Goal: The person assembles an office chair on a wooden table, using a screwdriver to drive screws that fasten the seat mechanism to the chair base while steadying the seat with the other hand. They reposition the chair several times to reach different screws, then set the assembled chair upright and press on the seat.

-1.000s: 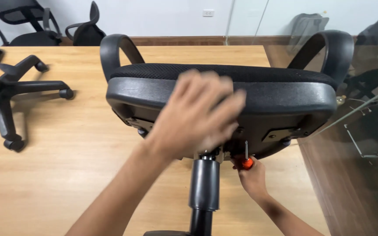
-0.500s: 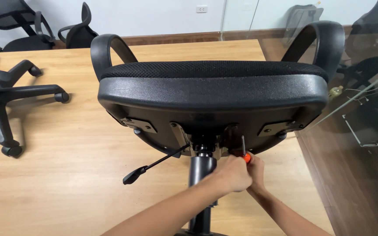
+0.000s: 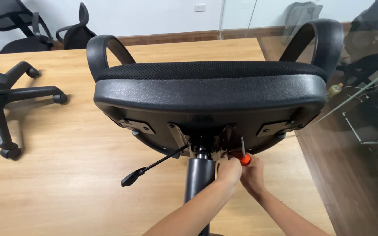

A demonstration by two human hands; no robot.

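At far left I see a five-star chair base (image 3: 5,102) lying on the wooden table (image 3: 66,175). The height lever (image 3: 152,167) juts left from under the office chair seat (image 3: 208,94) (tipped on its side). My left hand (image 3: 229,170) pinches something I cannot make out beside the gas cylinder (image 3: 197,181); my right hand (image 3: 252,175) grips an orange-handled screwdriver (image 3: 244,153), shaft up into the seat mechanism.

The setting was an office meeting room: a long wooden desk (image 3: 57,183), black swivel chairs (image 3: 18,32) along a white wall (image 3: 154,13), a glass partition (image 3: 364,100), and a wheeled chair base (image 3: 5,100) near the desk's left edge.
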